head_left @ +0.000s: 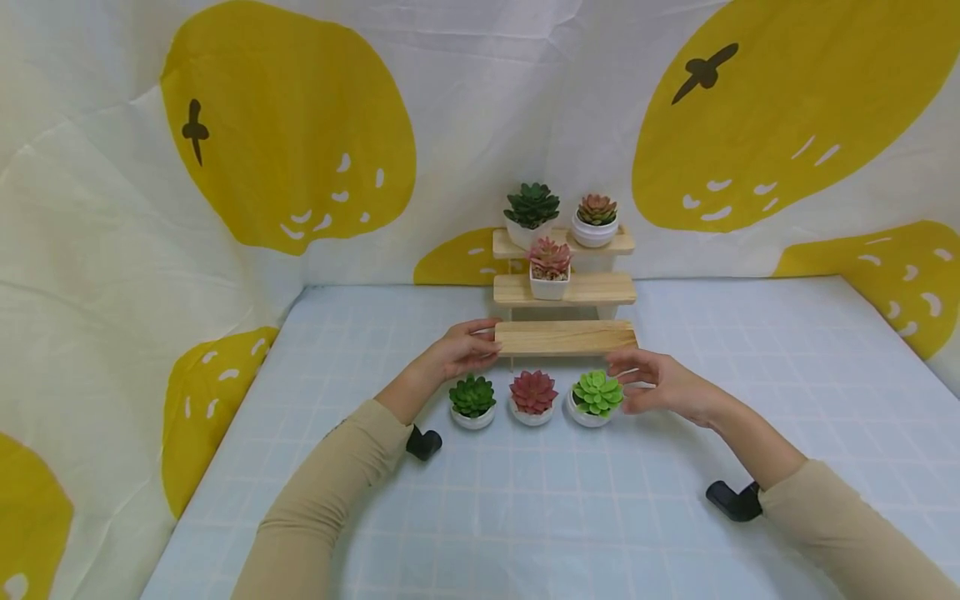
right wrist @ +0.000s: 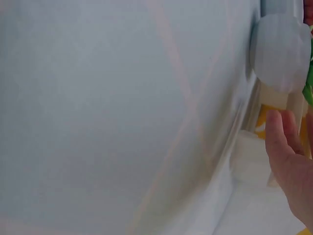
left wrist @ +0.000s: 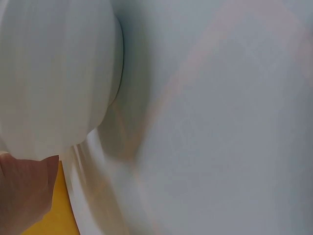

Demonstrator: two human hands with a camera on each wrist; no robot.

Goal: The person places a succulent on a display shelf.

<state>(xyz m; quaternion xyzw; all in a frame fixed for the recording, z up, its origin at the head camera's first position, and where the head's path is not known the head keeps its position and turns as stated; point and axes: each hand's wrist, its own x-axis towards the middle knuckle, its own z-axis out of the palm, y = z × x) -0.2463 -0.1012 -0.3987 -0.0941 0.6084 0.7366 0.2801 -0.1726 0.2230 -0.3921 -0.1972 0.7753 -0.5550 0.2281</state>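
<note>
One pot (left wrist: 58, 73) cropped in left wrist view, left hand (head_left: 467, 350) at shelf (head_left: 566, 339), grip unclear, right hand (head_left: 667, 387), fingers wide, checked counter (head_left: 525, 517), patterned cloth (head_left: 487, 92)

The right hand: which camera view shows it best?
The head view: it shows the right hand from wrist to fingertips, beside the light green plant. The right wrist view is closer, but the picture's right edge cuts the hand off. The left wrist view does not show it.
</note>
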